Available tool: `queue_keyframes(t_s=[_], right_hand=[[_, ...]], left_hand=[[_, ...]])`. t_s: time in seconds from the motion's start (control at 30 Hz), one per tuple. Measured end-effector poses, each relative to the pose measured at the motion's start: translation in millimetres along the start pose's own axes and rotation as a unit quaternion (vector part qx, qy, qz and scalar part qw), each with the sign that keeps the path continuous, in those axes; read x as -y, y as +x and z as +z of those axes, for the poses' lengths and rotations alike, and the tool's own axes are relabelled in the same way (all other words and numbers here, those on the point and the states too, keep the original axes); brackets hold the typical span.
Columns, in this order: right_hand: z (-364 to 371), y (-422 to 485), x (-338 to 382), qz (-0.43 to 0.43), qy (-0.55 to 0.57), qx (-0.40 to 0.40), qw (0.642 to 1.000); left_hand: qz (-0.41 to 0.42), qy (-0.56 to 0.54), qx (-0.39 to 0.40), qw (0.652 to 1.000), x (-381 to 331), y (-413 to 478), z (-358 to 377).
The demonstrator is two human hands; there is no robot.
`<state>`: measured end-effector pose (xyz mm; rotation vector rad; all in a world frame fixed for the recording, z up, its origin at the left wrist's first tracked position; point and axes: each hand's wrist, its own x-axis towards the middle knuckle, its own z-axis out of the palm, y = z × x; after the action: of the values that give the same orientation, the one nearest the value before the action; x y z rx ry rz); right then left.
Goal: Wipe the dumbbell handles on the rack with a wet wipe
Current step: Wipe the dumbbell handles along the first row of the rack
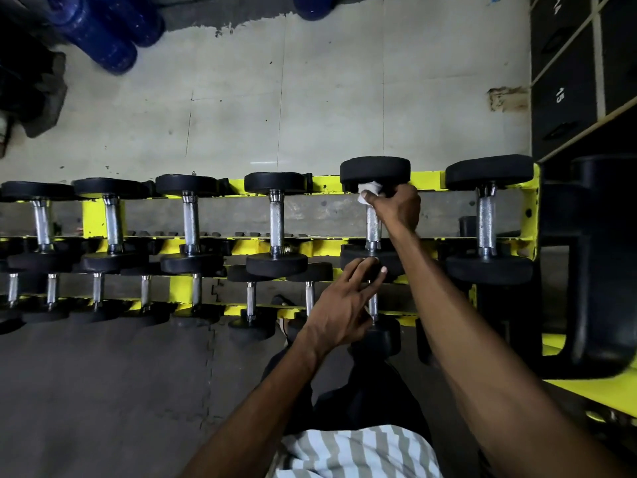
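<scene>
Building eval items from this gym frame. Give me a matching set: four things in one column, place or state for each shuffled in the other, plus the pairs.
Column one
1. crumpled white wet wipe
2. bare left hand
3. dark blue cylinders
4. yellow-painted metal rack

Column two
A. lying on the floor, far left
B. fingers spread at the near black head of a chrome-handled dumbbell
C. carries two tiers of dumbbells
D. gripped by the right hand at the far end of that dumbbell's handle

Pairs: 1-D, 2-B, 3-A, 4-C
</scene>
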<state>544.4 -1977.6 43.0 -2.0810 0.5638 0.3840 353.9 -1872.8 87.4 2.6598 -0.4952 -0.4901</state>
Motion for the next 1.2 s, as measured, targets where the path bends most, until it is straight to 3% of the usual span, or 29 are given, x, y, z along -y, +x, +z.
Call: queue_keyframes(t_s=[0.23, 0.33, 0.43, 0.53, 0.6, 0.73, 0.83, 1.07, 1.2], right_hand=[[-15.1, -32.4, -36.6, -0.011, -0.200, 0.136, 0.970], [-13.1, -37.9, -36.5, -0.041, -0.191, 0.097, 0.976], [-8.0, -23.7, -14.7, -0.041, -0.125, 0.038, 0.991], [-5.6, -1.5, -0.3, -0.026, -0.050, 0.031, 0.998], [-8.5, 4.9, 1.6, -0.029, -0.061, 0.063, 0.996], [-22.1, -5.1, -16.7, -0.046, -0.198, 0.176, 0.963], [-27.5, -17.6, -42.0, -0.037, -0.205, 0.237, 0.949], [-33.1, -29.9, -55.3, -0.074, -0.172, 0.187, 0.964], [-26.5, -45.9, -55.6, -0.093, -0.157, 0.039, 0.982]], left_hand=[[0.003, 0.002, 0.003, 1.000, 2.4, -0.2, 1.4], [0.004, 0.004, 0.002, 1.000, 2.8, -0.8, 3.0], [0.005, -0.003, 0.003, 1.000, 3.0, -0.5, 2.9], [0.007, -0.001, 0.003, 1.000, 2.0, 0.0, 2.2], [0.005, 0.002, 0.002, 1.000, 1.5, -0.5, 2.4], [0.002, 0.001, 0.003, 1.000, 2.3, -1.1, 3.1], [0.000, -0.004, -0.003, 1.000, 1.8, -1.2, 2.9], [0.006, 0.008, 0.006, 1.000, 1.4, 0.0, -1.4], [0.006, 0.009, 0.004, 1.000, -0.8, 0.5, -3.8]])
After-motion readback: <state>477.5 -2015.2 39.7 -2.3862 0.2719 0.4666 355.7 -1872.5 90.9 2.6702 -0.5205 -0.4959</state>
